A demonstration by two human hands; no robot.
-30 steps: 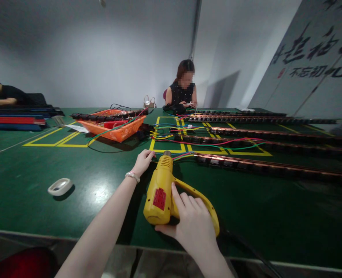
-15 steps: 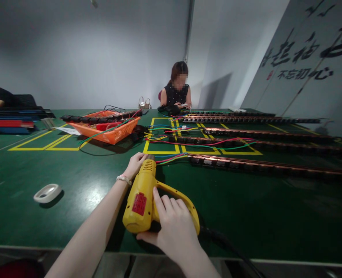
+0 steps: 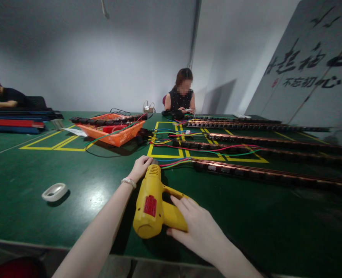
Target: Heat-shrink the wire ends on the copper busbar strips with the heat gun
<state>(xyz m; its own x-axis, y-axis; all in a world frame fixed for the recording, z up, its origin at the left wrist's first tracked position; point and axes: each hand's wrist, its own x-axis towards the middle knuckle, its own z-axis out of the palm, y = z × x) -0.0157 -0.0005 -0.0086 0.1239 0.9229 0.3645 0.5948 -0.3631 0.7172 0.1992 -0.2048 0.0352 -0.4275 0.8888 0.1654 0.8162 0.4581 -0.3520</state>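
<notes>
A worker's right hand [image 3: 198,226] clasps a yellow heat gun [image 3: 148,214] near the front edge of a green table [image 3: 29,220]; the left hand [image 3: 140,168] sits beside its nozzle [image 3: 155,162], near colored wires [image 3: 175,163], grip impossible to tell.

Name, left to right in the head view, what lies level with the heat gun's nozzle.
Left hand → nozzle of the yellow heat gun → coloured wires → long black-and-copper strip.
</notes>
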